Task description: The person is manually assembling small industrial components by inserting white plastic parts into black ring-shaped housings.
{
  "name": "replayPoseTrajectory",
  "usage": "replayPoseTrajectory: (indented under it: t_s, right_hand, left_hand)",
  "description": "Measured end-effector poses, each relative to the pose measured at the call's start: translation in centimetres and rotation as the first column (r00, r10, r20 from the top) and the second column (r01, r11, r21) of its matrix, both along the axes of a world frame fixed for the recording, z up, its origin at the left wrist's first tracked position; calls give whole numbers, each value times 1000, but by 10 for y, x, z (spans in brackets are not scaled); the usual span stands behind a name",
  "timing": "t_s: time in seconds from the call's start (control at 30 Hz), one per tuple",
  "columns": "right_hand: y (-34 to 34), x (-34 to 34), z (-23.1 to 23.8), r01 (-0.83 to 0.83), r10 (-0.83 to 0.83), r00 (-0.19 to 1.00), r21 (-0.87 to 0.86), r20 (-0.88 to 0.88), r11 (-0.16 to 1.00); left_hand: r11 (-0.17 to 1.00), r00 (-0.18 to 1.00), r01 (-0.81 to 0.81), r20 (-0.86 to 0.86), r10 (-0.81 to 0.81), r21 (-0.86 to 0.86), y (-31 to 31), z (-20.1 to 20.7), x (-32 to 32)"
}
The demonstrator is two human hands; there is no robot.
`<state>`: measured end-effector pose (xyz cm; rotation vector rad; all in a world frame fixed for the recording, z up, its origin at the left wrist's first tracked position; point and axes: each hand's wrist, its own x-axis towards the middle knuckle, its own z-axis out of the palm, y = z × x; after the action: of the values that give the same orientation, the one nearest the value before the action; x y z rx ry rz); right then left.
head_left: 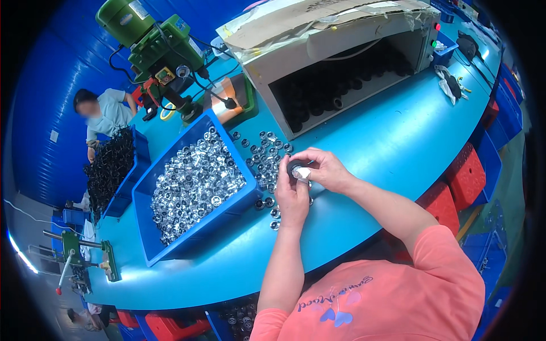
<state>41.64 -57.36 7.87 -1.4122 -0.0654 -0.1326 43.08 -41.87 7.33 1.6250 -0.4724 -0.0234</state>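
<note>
My left hand (292, 196) and my right hand (327, 170) meet over the blue table. Between them is a black round part (292, 165), ring-shaped at its rim, with the fingers of both hands closed about it. Something white (302, 174), a piece of cloth or a thumb cover, sits at my right thumb against the part. What lies inside the part is too small to make out. Just beyond and beside my hands, several shiny silver round parts (265, 150) lie loose on the table.
A blue bin (196, 241) full of silver parts stands left. Behind are a white box-like cabinet (278, 102) holding black parts and a green press machine (162, 54). Another person (111, 116) sits far left by a bin of black pieces (111, 165). Red stools (463, 176) stand right.
</note>
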Motion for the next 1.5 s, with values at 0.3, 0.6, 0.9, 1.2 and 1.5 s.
replayPoseTrajectory:
  t_s: [0.3,0.6,0.9,1.2,1.5]
  right_hand:
    - [10,-3,3,131,-132,991,-59,-7,990]
    - [-6,6,2,-96,156,966,274,-208,957]
    - [-14,4,3,-129,177,973,282,-151,951]
    - [1,1,0,-10,46,980,182,-196,983]
    - [-10,6,-11,-116,198,948,307,-249,944]
  left_hand:
    - [967,950,-195,276,145,166,-2,-17,2]
    - [944,921,-241,360,149,224,-3,3,-8]
    - [996,989,-69,137,62,53,-4,7,-5]
    - [932,908,-312,346,236,184,-7,-6,-2]
    - [906,890,-348,388,238,241,-9,4,-9]
